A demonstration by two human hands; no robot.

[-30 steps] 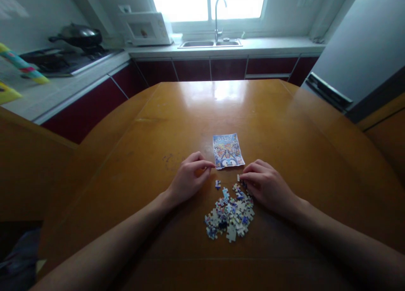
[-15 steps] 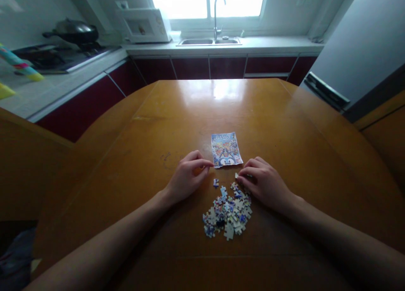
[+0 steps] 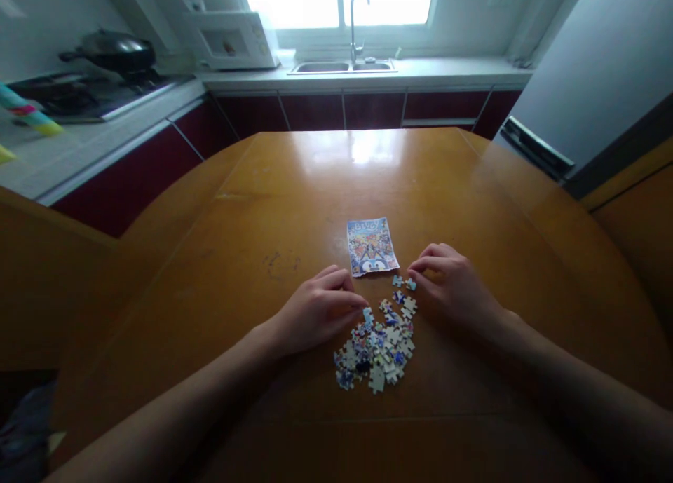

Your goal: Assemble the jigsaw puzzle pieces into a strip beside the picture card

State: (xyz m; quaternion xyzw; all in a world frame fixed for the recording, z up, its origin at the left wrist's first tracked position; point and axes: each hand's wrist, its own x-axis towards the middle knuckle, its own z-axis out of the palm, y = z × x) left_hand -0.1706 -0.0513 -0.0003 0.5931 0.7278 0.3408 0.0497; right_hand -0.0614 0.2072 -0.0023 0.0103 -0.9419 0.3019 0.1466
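Observation:
A heap of small jigsaw pieces (image 3: 386, 350) lies on the wooden table in front of me, some grey backs up and some printed sides up. My left hand (image 3: 318, 308) is at its upper left edge, thumb and forefinger pinched at a light-blue jigsaw piece (image 3: 367, 315). Above the heap on the right, my right hand (image 3: 452, 276) has thumb and fingertips drawn together at a blue jigsaw piece (image 3: 411, 284). Just left of that is another blue piece (image 3: 397, 281). A colourful printed picture sheet (image 3: 372, 247) with a penguin-like figure lies flat beyond both hands.
The large wooden table (image 3: 294, 188) has rounded sides. Behind it runs a counter with a sink (image 3: 323, 67), a tap (image 3: 352, 27) and a white microwave (image 3: 231, 41). A lidded pan (image 3: 118, 50) stands on the hob at left; a grey fridge (image 3: 594, 69) is at right.
My left hand has moved down and right to the heap's edge. My right hand has shifted up and right, and two blue pieces now show beside its fingertips. The view has shifted slightly.

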